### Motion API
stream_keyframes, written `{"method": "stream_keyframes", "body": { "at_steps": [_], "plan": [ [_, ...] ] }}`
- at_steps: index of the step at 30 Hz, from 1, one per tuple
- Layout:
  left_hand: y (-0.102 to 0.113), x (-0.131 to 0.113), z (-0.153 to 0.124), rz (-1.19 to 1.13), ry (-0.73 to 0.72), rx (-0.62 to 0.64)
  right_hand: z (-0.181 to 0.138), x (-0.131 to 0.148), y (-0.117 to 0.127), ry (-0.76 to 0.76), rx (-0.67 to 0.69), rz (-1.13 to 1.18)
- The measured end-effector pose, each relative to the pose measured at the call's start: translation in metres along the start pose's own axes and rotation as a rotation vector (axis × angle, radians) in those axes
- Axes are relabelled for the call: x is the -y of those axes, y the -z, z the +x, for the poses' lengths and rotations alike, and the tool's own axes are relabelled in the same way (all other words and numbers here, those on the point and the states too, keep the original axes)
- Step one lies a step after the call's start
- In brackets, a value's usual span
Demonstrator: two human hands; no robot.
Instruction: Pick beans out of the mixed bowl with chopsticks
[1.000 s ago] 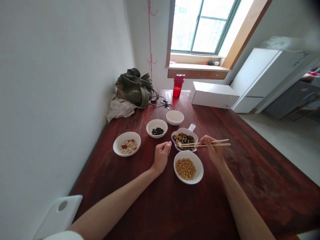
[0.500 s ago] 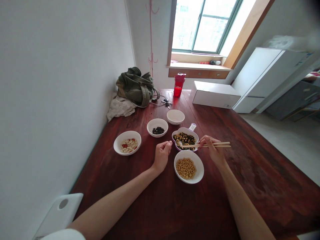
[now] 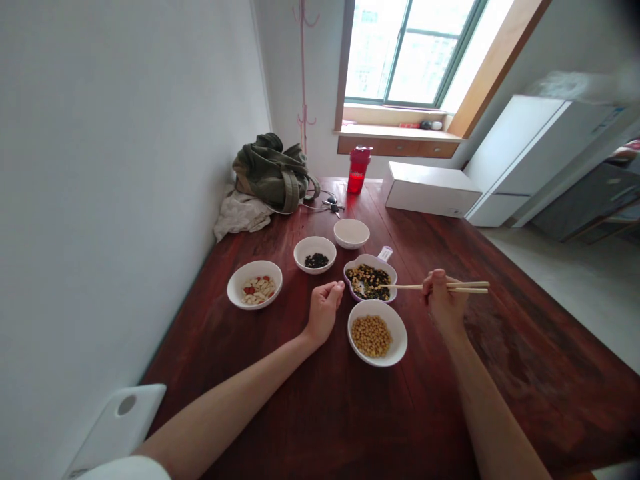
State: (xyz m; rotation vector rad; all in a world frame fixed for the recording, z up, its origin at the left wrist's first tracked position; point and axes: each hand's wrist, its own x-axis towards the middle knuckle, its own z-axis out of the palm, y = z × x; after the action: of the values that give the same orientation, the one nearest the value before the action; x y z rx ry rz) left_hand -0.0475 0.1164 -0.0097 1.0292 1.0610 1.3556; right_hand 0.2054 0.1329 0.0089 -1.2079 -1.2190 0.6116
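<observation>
My right hand [image 3: 443, 303] grips a pair of wooden chopsticks [image 3: 434, 287], held level, with the tips over the right side of a purple-rimmed bowl of mixed beans [image 3: 371, 281]. My left hand [image 3: 325, 311] rests on the wooden table [image 3: 500, 373] as a loose fist, thumb against the mixed bowl's left rim; nothing shows in it. Just in front of the mixed bowl sits a white bowl of yellow soybeans [image 3: 377, 333], between my two hands.
Farther left stand a white bowl of pale and red pieces [image 3: 255, 284], a bowl of black beans [image 3: 315, 254] and an empty white bowl [image 3: 351, 233]. At the back lie a green bag [image 3: 273, 175], keys [image 3: 331, 205], a red cup [image 3: 357, 171] and a white box [image 3: 429, 189].
My right hand has drawn back to the right with the chopsticks, so their tips moved from the bowl's left side to its right side. The left hand has stayed put.
</observation>
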Motion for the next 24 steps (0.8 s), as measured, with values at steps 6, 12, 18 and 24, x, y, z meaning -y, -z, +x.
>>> {"method": "stream_keyframes", "body": {
  "at_steps": [6, 12, 18, 24],
  "plan": [
    [0.001, 0.000, 0.000, 0.014, -0.008, 0.008, 0.003, 0.014, -0.008, -0.049, 0.322, 0.025],
    [0.000, 0.001, 0.000, 0.009, -0.008, 0.006, 0.000, 0.016, -0.016, -0.122, 0.427, 0.116],
    [0.000, -0.001, 0.000, 0.008, 0.002, -0.001, 0.002, 0.010, -0.012, -0.036, 0.329, 0.102],
    [0.000, -0.001, 0.000, 0.008, -0.009, 0.000, 0.004, 0.010, -0.006, 0.094, 0.231, -0.087]
  ]
}}
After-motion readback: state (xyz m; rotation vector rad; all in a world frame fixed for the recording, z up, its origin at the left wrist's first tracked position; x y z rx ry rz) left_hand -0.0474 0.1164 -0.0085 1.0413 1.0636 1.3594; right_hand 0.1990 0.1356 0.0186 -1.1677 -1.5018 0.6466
